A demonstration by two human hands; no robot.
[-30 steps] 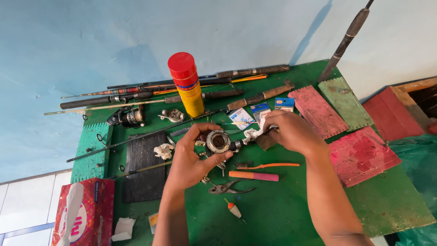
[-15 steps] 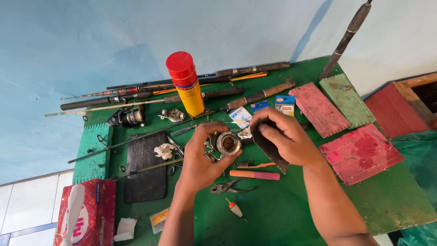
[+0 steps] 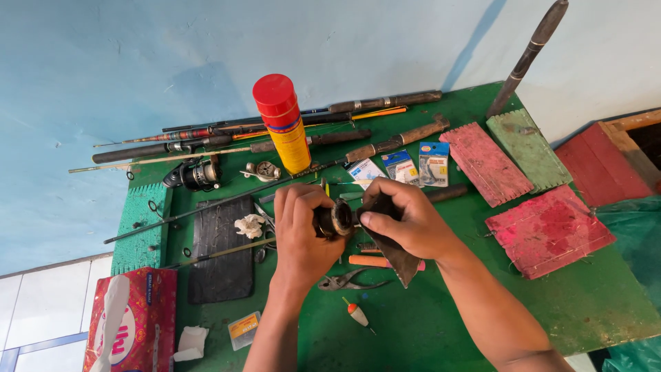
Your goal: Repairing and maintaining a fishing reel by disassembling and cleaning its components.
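Left hand [image 3: 299, 231] clenches the round metal reel spool [image 3: 335, 220]; your right hand [image 3: 406, 224] grips a dark rag [image 3: 399, 258] against it, mid-table. You're wiping; next, rotate the spool.

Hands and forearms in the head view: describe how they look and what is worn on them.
Both the left hand and the right hand are bare: no gloves, and no rings or watch that I can make out. The forearms are uncovered down to the bottom edge of the picture, with no sleeves in view. The nails look short.
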